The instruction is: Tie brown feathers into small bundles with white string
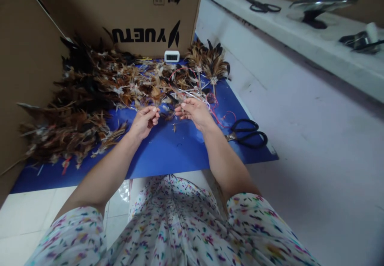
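Observation:
My left hand (pixel 146 121) is over the front of the blue board, thumb pressed to the curled index finger. What it pinches, if anything, is too small to make out. To its right, my right hand (pixel 195 112) has thumb and fingers drawn together, and whatever lies between them is unclear. Loose brown and black feathers (pixel 132 80) spread just behind both hands. Red string (pixel 214 106) and white cord loop beside and behind my right hand. Black-handled scissors (pixel 247 133) lie to the right of my right forearm.
Feather bundles (pixel 69 130) heap at the left of the blue board (pixel 168 158). Two feather bunches on sticks (pixel 214 64) lie at the back right. A small white digital clock (pixel 172 56) stands before a cardboard box (pixel 135 10). Another pair of scissors (pixel 261 6) rests on the ledge.

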`<action>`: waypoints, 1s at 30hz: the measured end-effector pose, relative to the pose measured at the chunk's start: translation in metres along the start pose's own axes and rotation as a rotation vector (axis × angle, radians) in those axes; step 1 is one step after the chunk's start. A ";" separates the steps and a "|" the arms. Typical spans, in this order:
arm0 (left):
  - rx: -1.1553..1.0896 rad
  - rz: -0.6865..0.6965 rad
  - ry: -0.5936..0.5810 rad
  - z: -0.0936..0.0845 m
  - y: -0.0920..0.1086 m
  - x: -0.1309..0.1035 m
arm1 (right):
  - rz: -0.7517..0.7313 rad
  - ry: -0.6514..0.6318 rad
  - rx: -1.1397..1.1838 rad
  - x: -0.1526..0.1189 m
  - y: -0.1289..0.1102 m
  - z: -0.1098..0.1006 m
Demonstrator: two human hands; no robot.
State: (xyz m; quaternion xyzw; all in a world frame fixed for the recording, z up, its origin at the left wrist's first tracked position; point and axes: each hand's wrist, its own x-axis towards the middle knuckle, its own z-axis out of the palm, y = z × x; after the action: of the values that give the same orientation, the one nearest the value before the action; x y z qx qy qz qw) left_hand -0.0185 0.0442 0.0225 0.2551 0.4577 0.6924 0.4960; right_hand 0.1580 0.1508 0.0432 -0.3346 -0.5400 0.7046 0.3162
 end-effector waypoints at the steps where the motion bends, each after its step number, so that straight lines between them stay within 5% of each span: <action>1: 0.009 0.000 -0.017 0.000 -0.001 0.000 | 0.010 -0.012 -0.002 0.000 0.000 0.001; 11: 0.224 0.143 -0.125 -0.002 -0.008 0.001 | -0.248 -0.003 -0.039 0.010 0.010 -0.003; 23: 0.744 0.489 -0.230 -0.006 -0.008 -0.003 | -0.377 -0.062 -0.052 0.000 0.003 0.004; 30: 1.089 0.824 -0.198 -0.006 -0.005 -0.004 | -0.482 -0.066 -0.179 0.001 0.005 0.005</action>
State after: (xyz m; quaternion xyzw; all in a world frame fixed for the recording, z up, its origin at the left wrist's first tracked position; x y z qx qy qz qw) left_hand -0.0191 0.0387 0.0159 0.6831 0.5585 0.4694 0.0333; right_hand 0.1529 0.1480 0.0386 -0.1999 -0.6741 0.5691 0.4263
